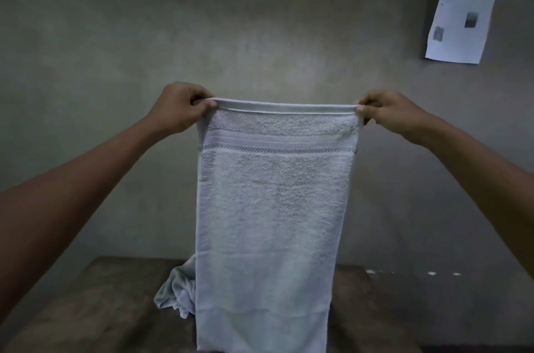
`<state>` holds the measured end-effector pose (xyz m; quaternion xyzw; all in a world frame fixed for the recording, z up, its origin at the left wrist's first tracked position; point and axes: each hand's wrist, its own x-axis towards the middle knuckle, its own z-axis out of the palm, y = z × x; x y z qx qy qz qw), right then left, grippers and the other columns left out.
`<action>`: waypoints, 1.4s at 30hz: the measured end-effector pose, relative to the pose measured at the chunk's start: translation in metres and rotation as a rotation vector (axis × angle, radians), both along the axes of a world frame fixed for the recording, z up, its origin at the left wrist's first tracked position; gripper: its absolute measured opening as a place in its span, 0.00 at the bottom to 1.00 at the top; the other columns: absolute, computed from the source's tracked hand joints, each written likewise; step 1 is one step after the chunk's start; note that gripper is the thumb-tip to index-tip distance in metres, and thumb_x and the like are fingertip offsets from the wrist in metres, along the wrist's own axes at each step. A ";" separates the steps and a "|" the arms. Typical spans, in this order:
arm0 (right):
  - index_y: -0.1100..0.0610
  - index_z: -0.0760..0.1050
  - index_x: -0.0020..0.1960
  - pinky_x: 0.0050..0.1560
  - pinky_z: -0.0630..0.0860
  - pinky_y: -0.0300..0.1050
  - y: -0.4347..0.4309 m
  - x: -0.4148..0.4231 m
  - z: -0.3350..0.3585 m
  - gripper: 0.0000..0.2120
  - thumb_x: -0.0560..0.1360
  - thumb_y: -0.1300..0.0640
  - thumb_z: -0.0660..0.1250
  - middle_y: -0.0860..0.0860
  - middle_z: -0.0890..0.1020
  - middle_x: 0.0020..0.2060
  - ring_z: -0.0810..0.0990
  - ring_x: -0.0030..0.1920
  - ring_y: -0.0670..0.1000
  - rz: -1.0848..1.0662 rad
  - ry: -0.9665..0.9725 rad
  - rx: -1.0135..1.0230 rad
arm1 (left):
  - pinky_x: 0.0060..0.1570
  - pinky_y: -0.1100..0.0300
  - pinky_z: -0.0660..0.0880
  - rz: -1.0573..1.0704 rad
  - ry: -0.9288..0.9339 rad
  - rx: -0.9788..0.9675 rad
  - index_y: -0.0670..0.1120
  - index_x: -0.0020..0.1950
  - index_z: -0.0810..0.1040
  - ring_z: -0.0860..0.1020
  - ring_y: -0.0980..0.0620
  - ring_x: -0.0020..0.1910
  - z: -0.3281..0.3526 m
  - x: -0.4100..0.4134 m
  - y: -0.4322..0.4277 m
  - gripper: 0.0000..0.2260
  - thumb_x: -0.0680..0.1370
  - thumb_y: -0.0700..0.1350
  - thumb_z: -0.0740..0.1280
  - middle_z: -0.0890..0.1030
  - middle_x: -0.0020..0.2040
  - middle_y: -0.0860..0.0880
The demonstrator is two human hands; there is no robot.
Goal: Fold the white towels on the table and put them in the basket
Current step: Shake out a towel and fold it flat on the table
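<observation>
While both arms reach forward, the left hand (180, 107) and right hand (388, 111) pinch the towel's (271, 208) top corners; it hangs over the table (95, 309).

The white towel (271, 208) is looped terry cloth, matt and nubbly, crossed near its top by a flat smooth woven band and edged with a plain stitched hem. A second towel (176, 292) crumpled behind it on the bench looks like softer, thinner cloth. The bench (95, 303) is dark, dull, worn wood; the wall (260, 20) is matt, mottled plaster carrying a sheet of thin white printed paper (462, 11).
</observation>
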<state>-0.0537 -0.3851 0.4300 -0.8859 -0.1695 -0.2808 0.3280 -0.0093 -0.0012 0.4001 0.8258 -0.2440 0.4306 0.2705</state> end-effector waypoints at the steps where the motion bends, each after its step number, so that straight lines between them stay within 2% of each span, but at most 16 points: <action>1: 0.55 0.75 0.41 0.37 0.68 0.38 -0.001 -0.001 0.001 0.08 0.79 0.62 0.62 0.52 0.77 0.36 0.74 0.36 0.47 0.033 0.017 0.041 | 0.33 0.69 0.67 -0.078 0.059 -0.064 0.47 0.44 0.82 0.73 0.64 0.32 0.003 -0.002 0.003 0.03 0.76 0.43 0.69 0.80 0.35 0.52; 4: 0.54 0.75 0.42 0.38 0.66 0.40 -0.003 -0.003 0.009 0.09 0.79 0.62 0.61 0.51 0.76 0.36 0.73 0.36 0.46 0.075 0.022 0.109 | 0.36 0.73 0.70 -0.290 0.221 -0.245 0.49 0.43 0.81 0.73 0.65 0.33 0.017 -0.007 0.011 0.02 0.75 0.45 0.70 0.79 0.36 0.54; 7: 0.57 0.75 0.45 0.35 0.69 0.35 0.002 0.001 0.015 0.05 0.79 0.62 0.62 0.52 0.77 0.37 0.74 0.35 0.47 0.034 -0.003 0.108 | 0.43 0.66 0.73 -0.324 0.265 -0.283 0.48 0.44 0.81 0.75 0.61 0.37 0.027 0.000 0.014 0.02 0.75 0.45 0.70 0.80 0.36 0.55; 10: 0.62 0.76 0.49 0.31 0.70 0.28 0.011 0.018 0.012 0.04 0.78 0.63 0.63 0.54 0.77 0.37 0.74 0.35 0.48 0.008 0.008 0.105 | 0.46 0.60 0.72 -0.284 0.285 -0.284 0.43 0.48 0.82 0.75 0.55 0.41 0.022 0.016 0.016 0.07 0.75 0.45 0.70 0.80 0.41 0.48; 12: 0.61 0.77 0.47 0.41 0.73 0.35 0.010 0.037 0.000 0.03 0.77 0.62 0.65 0.55 0.78 0.36 0.75 0.35 0.49 -0.013 0.052 0.072 | 0.44 0.62 0.70 -0.211 0.289 -0.264 0.41 0.49 0.82 0.74 0.55 0.40 0.008 0.031 0.017 0.08 0.75 0.45 0.70 0.80 0.42 0.46; 14: 0.60 0.77 0.45 0.47 0.74 0.44 0.009 0.058 -0.016 0.03 0.76 0.62 0.66 0.56 0.79 0.36 0.76 0.36 0.50 -0.033 0.103 0.040 | 0.38 0.68 0.69 -0.153 0.295 -0.243 0.43 0.48 0.82 0.74 0.62 0.35 -0.009 0.048 0.016 0.06 0.75 0.45 0.70 0.80 0.40 0.49; 16: 0.61 0.78 0.45 0.48 0.73 0.47 0.010 0.075 -0.033 0.03 0.76 0.63 0.66 0.56 0.79 0.35 0.76 0.36 0.50 -0.048 0.131 0.030 | 0.34 0.72 0.68 -0.118 0.309 -0.229 0.42 0.47 0.83 0.73 0.64 0.33 -0.026 0.066 0.015 0.06 0.74 0.44 0.71 0.80 0.38 0.50; 20: 0.62 0.78 0.48 0.44 0.71 0.44 0.015 0.104 -0.059 0.04 0.76 0.62 0.66 0.54 0.79 0.33 0.75 0.35 0.50 -0.081 0.122 0.056 | 0.39 0.61 0.69 -0.098 0.310 -0.222 0.39 0.46 0.82 0.74 0.53 0.40 -0.050 0.095 0.013 0.06 0.75 0.42 0.70 0.80 0.41 0.44; 23: 0.60 0.78 0.48 0.44 0.71 0.45 0.016 0.120 -0.065 0.03 0.76 0.61 0.66 0.54 0.79 0.33 0.75 0.35 0.50 -0.105 0.092 0.076 | 0.36 0.67 0.69 -0.113 0.280 -0.239 0.39 0.46 0.82 0.73 0.54 0.40 -0.059 0.110 0.013 0.06 0.75 0.42 0.70 0.80 0.41 0.44; 26: 0.60 0.78 0.47 0.39 0.70 0.41 0.017 0.126 -0.067 0.03 0.76 0.62 0.66 0.53 0.78 0.31 0.75 0.33 0.48 -0.101 0.035 0.093 | 0.39 0.64 0.70 -0.131 0.247 -0.245 0.40 0.48 0.82 0.74 0.54 0.41 -0.066 0.118 0.015 0.06 0.75 0.42 0.70 0.81 0.41 0.44; 28: 0.59 0.77 0.47 0.35 0.71 0.35 0.018 0.127 -0.073 0.02 0.76 0.63 0.65 0.52 0.78 0.31 0.75 0.28 0.40 -0.099 0.016 0.102 | 0.42 0.60 0.70 -0.140 0.253 -0.258 0.40 0.48 0.82 0.74 0.54 0.41 -0.075 0.120 0.017 0.06 0.75 0.42 0.70 0.81 0.42 0.43; 30: 0.59 0.77 0.47 0.30 0.69 0.27 0.019 0.126 -0.085 0.03 0.77 0.64 0.65 0.52 0.77 0.30 0.74 0.24 0.36 -0.101 0.020 0.099 | 0.41 0.63 0.71 -0.130 0.266 -0.264 0.42 0.48 0.82 0.75 0.59 0.38 -0.088 0.118 0.018 0.05 0.74 0.42 0.71 0.82 0.41 0.45; 33: 0.58 0.77 0.48 0.32 0.70 0.30 0.019 0.122 -0.119 0.04 0.77 0.64 0.64 0.51 0.77 0.31 0.75 0.28 0.38 -0.100 0.071 0.080 | 0.38 0.69 0.70 -0.090 0.292 -0.218 0.46 0.46 0.82 0.73 0.68 0.32 -0.119 0.109 0.021 0.03 0.74 0.43 0.71 0.81 0.38 0.52; 35: 0.57 0.77 0.48 0.33 0.68 0.35 0.018 0.116 -0.153 0.04 0.77 0.62 0.64 0.52 0.78 0.32 0.74 0.32 0.45 -0.103 0.113 0.030 | 0.34 0.75 0.67 -0.055 0.332 -0.155 0.45 0.45 0.83 0.73 0.70 0.30 -0.149 0.102 0.020 0.02 0.74 0.42 0.71 0.80 0.36 0.53; 39: 0.56 0.77 0.46 0.34 0.68 0.35 0.015 0.113 -0.238 0.03 0.76 0.62 0.65 0.51 0.78 0.34 0.76 0.35 0.49 -0.118 0.257 -0.063 | 0.32 0.75 0.66 0.017 0.475 -0.036 0.43 0.44 0.84 0.73 0.70 0.30 -0.231 0.093 0.022 0.03 0.73 0.42 0.72 0.81 0.35 0.53; 42: 0.55 0.77 0.43 0.39 0.70 0.40 0.017 0.113 -0.306 0.06 0.75 0.64 0.66 0.52 0.80 0.36 0.79 0.40 0.53 -0.101 0.367 -0.107 | 0.34 0.74 0.68 0.026 0.605 -0.033 0.44 0.43 0.85 0.75 0.70 0.32 -0.306 0.086 0.027 0.04 0.72 0.44 0.73 0.79 0.30 0.64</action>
